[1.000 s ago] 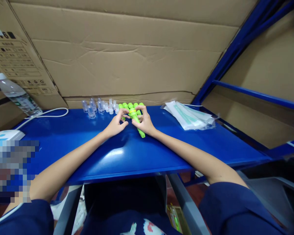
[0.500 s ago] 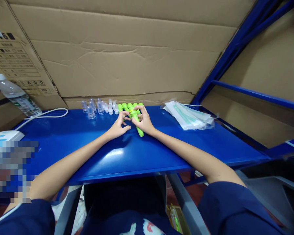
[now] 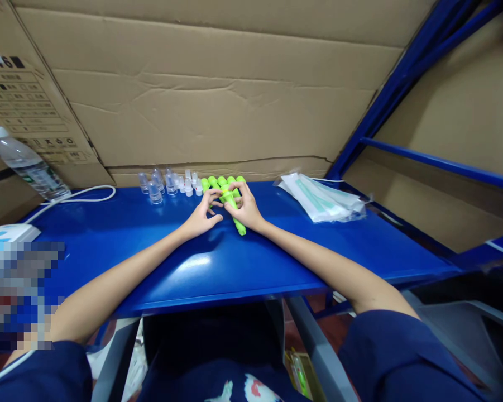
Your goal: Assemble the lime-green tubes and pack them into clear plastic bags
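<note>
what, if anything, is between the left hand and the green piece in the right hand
Nothing visible: the left hand has its fingers right by the upper end of the green piece in the right hand. The green caps stand behind, not between.

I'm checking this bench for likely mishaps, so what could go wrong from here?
The green piece could slip: it slants in the right hand, and whether the left hand also touches it is hard to tell.
The fingers might knock the green row just behind them.
A leftward sweep of the left hand could perhaps topple the clear domed pieces standing near the cardboard.
</note>
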`<state>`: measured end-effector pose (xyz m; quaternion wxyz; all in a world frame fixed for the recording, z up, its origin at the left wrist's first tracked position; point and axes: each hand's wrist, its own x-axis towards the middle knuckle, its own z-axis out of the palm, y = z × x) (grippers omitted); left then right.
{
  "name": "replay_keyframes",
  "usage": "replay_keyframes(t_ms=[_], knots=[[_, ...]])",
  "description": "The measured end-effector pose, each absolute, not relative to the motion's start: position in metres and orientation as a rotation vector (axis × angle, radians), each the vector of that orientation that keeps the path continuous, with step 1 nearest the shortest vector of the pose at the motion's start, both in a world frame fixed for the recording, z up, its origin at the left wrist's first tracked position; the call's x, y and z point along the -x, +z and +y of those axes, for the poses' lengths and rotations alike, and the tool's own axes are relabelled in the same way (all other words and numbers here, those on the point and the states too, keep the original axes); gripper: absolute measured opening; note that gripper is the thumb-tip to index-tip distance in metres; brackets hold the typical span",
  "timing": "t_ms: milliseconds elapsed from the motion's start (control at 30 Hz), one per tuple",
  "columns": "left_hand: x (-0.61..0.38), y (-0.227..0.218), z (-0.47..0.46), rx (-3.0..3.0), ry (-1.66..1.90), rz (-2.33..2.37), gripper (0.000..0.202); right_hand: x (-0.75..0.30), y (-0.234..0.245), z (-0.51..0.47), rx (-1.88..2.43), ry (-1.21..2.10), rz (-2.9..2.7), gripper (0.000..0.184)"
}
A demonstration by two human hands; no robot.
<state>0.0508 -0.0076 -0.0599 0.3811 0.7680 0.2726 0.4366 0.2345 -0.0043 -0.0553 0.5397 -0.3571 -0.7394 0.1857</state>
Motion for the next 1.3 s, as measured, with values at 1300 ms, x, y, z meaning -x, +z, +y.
replay_keyframes(t_ms=[1300], knots=[[-0.046, -0.045, -0.011, -2.069, 1.193, 0.739, 0.050, -0.230, -0.057, -0.015, 0.842, 0.407, -1.754, 0.034]])
